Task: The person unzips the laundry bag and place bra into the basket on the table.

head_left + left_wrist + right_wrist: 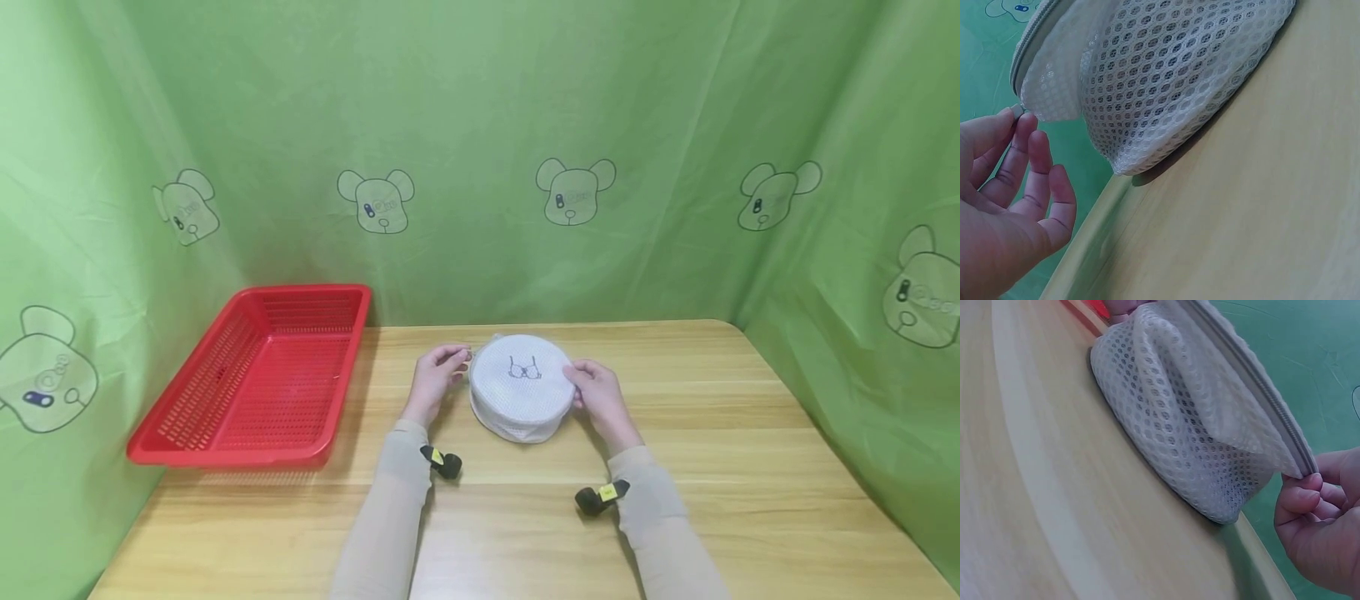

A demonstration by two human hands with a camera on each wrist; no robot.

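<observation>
A round white mesh bra wash bag (519,398) rests on the wooden table, a bra outline drawn on its top. On its left side, my left hand (432,382) pinches a small zipper pull (1017,111) between thumb and index finger; the other fingers are loosely bent in the left wrist view. Across from it, my right hand (602,398) grips the bag's upper rim beside the zipper (1266,394) between thumb and curled fingers. The mesh side (1147,406) looks slack and creased in the right wrist view. What lies inside the bag cannot be made out.
To the left, a red perforated plastic basket (348,392) stands on the table (750,500). Green curtains (465,100) with bear-head drawings hang behind the table and on both sides. Each forearm wears a small black wrist camera (448,465).
</observation>
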